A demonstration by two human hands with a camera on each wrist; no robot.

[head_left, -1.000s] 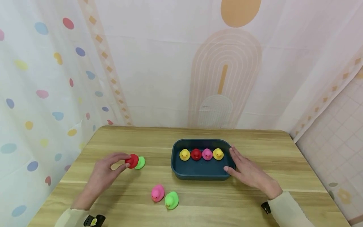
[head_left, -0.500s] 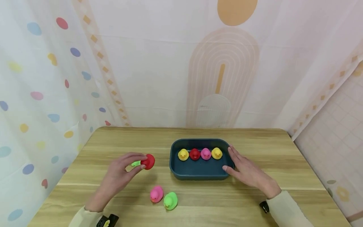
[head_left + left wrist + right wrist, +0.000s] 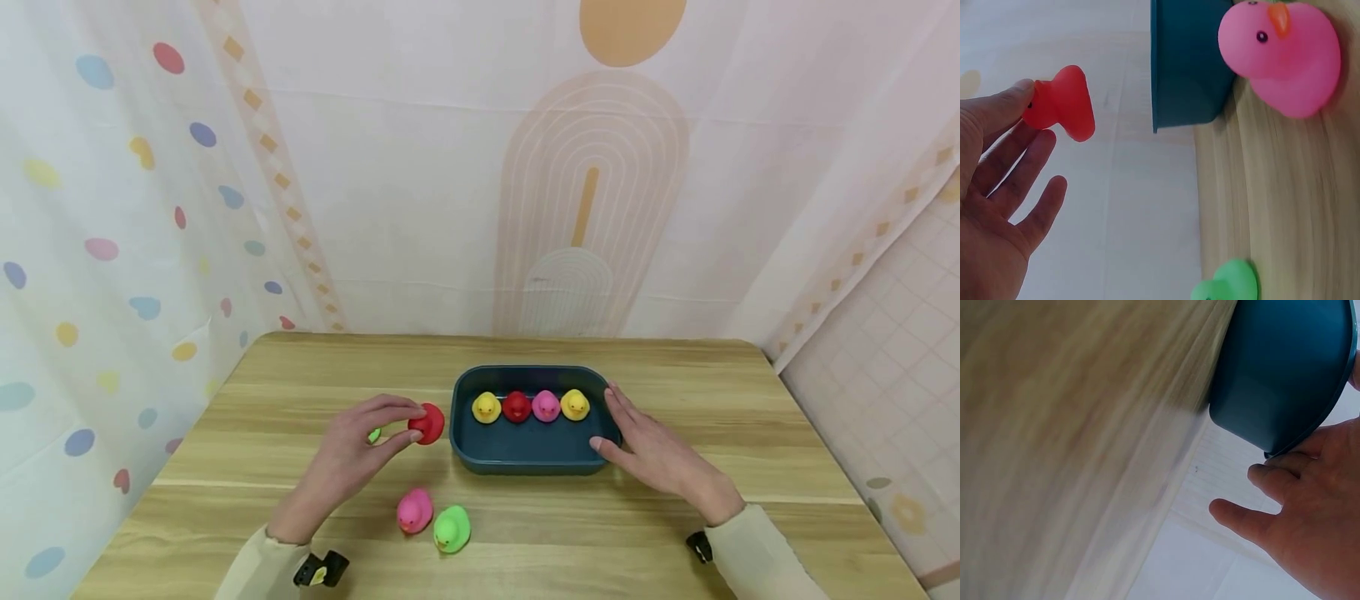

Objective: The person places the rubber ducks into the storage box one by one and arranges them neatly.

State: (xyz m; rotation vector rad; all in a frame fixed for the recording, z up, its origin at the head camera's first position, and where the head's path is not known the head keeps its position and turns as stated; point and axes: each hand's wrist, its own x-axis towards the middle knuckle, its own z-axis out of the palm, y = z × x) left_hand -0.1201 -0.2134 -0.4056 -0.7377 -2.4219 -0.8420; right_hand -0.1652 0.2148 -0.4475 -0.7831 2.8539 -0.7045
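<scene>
My left hand [image 3: 351,450] pinches a red rubber duck [image 3: 427,423] by its head between thumb and fingers. In the left wrist view this red duck [image 3: 1066,103] hangs in the air with its base turned toward the dark blue tray [image 3: 1185,69]. On the table the tray [image 3: 517,468] holds a row of rubber ducks along its back: yellow [image 3: 487,408], red [image 3: 517,407], pink [image 3: 546,406] and yellow [image 3: 575,405]. Against the tray's right end rests my right hand [image 3: 660,450], fingers straight along the rim and thumb over the front corner.
A pink duck [image 3: 415,511] and a green duck [image 3: 452,529] sit on the wooden table [image 3: 600,542] in front of the tray. Another green duck [image 3: 374,435] is mostly hidden behind my left hand. A patterned curtain [image 3: 420,208] hangs behind the table.
My left hand has carried the red duck rightward from beside the far green duck to just left of the tray. My right hand has stayed at the tray's right end.
</scene>
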